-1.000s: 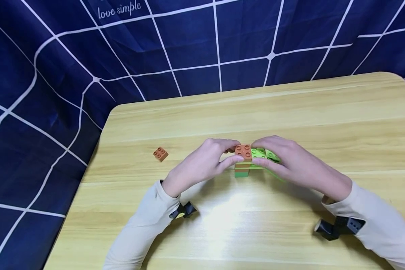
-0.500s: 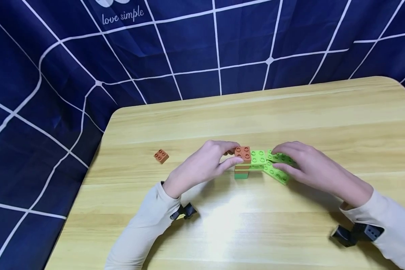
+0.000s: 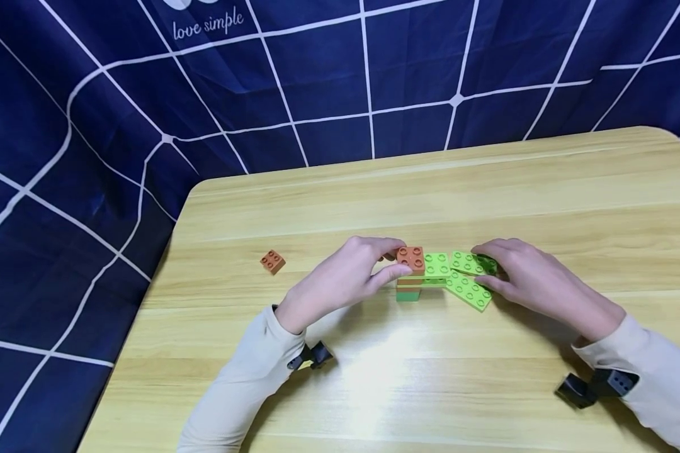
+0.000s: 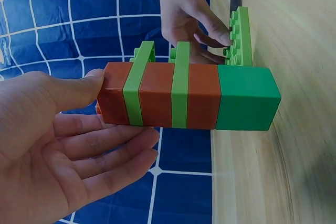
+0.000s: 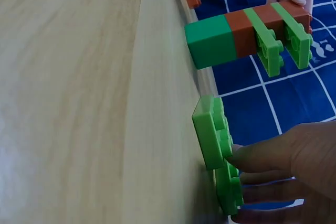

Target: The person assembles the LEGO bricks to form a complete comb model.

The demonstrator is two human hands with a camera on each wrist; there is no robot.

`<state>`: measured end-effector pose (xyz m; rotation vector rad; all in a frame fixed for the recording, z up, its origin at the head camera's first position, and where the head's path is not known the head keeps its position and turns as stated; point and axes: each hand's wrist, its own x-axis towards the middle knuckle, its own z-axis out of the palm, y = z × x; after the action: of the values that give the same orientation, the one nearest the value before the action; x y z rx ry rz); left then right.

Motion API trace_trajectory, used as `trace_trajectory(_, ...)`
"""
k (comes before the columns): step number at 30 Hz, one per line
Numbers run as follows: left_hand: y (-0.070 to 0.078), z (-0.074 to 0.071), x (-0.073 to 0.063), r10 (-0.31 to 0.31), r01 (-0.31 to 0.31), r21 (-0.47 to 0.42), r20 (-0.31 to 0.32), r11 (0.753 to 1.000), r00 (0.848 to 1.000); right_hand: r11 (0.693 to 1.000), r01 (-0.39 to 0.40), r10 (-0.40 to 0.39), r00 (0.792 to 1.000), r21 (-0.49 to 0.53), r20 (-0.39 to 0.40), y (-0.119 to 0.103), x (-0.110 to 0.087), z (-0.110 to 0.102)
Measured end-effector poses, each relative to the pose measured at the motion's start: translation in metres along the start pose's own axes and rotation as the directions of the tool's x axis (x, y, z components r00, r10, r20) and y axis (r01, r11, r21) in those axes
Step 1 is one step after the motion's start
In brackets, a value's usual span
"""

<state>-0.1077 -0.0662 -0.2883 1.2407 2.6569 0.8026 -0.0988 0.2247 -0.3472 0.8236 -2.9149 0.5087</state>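
Note:
My left hand (image 3: 340, 277) pinches the orange-brown top brick (image 3: 410, 263) of an upright toy-brick stack between thumb and fingers. In the left wrist view, the stack has a dark green brick (image 4: 249, 98) at its base. Above that, orange-brown bricks alternate with two light green plates (image 4: 180, 85), whose studded ends jut out toward the right. Right of the stack, two loose light green building plates lie on the table, a farther one (image 3: 462, 262) and a nearer angled one (image 3: 469, 291). My right hand (image 3: 535, 280) has its thumb and fingers around the farther plate, partly hiding it.
A loose orange-brown brick (image 3: 272, 262) lies on the wooden table (image 3: 374, 390) left of my left hand. A dark blue curtain with white lines (image 3: 317, 75) hangs behind the table and on its left side.
My right hand has moved from beside the stack rightward to the loose green plates, which it had partly covered. My left hand keeps its pinch on the top brick.

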Motion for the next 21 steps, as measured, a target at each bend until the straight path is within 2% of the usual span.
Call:
trace_trajectory(5,0.0005,0.0004,0.0004,0.002,-0.002,0.013,0.001,1.0,1.0,1.0,-0.002,0.002,1.0,-0.026,-0.004,0.0025,0.002,0.0029)
trace_trajectory(13,0.001,0.0,0.0008,-0.007,0.007,0.011,-0.001,1.0,1.0,0.997,0.036,-0.04,0.998,-0.07,-0.05,0.008,0.0025,0.0073)
trace_trajectory(21,0.0005,-0.0001,0.0005,-0.012,0.012,0.018,-0.001,1.0,1.0,0.996,0.042,-0.046,0.998,-0.074,-0.053,0.009,0.0039,0.008)
